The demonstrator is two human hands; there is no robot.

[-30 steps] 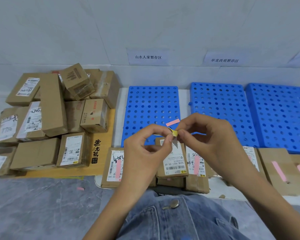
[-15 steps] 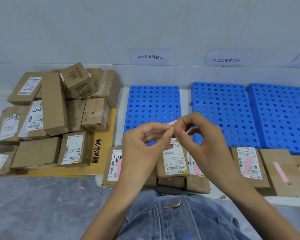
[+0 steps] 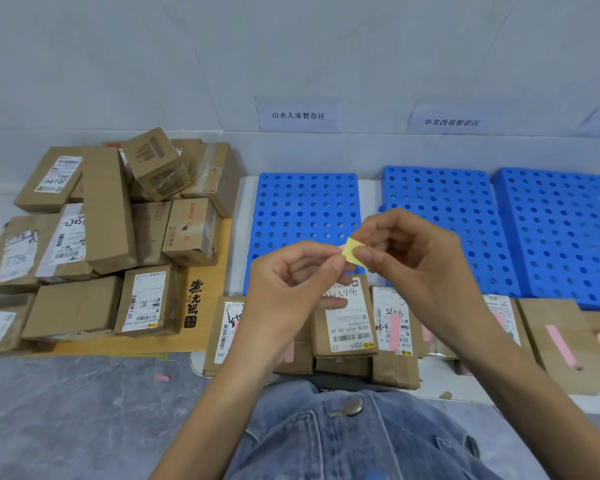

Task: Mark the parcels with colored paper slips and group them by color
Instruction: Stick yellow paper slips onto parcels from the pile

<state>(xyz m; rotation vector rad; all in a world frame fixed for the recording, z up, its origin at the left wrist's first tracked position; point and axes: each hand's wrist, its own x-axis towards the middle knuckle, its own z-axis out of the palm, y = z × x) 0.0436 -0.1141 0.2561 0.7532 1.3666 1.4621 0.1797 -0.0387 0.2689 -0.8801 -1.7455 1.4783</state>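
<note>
Both my hands meet in mid-air above a row of cardboard parcels. My left hand (image 3: 291,282) and my right hand (image 3: 420,261) pinch a small yellow paper slip (image 3: 352,249) between thumb and fingertips, with a pink slip edge showing behind it. Directly below lies a parcel with a white label (image 3: 347,320) bearing no slip. Its neighbours carry pink slips, one to the right (image 3: 394,327) and two on plain boxes at far right (image 3: 561,344).
A pile of unmarked cardboard parcels (image 3: 108,237) sits on a yellow board at left. Three blue perforated trays (image 3: 305,202) (image 3: 444,216) (image 3: 561,230) lie against the wall under paper signs. A pink scrap (image 3: 161,377) lies on the grey floor.
The hands rose slightly and the yellow slip turned to show its flat face between the fingertips. The parcels have not moved.
</note>
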